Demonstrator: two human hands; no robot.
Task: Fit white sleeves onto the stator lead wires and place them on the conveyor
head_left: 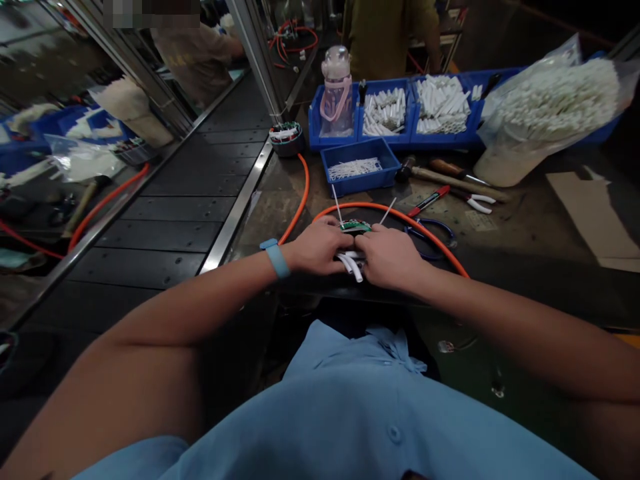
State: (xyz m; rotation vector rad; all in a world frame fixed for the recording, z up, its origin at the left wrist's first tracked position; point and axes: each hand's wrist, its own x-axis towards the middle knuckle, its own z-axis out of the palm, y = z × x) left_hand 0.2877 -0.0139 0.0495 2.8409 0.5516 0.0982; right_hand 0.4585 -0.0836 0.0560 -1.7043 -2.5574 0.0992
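Observation:
A round wound part (356, 227), like a motor stator with green and red at its rim, sits on the bench edge between my hands. My left hand (320, 245) is closed on its left side, fingers curled over the rim. From the right, my right hand (393, 257) grips it with bent fingers. Several white sleeved leads (353, 268) stick out towards me below the fingers. One thin white tie (337, 203) rises by my left fingers and another thin white tie (388, 211) by my right. Both hands cover much of the part.
Behind stand a small blue bin (360, 180) of white ties, bins of white tubes (443, 103) and a pink bottle (336, 93). A hammer (450, 180), pliers (480, 200) and orange hose (440, 240) lie right. Another stator (286, 139) stands near the conveyor (175, 220).

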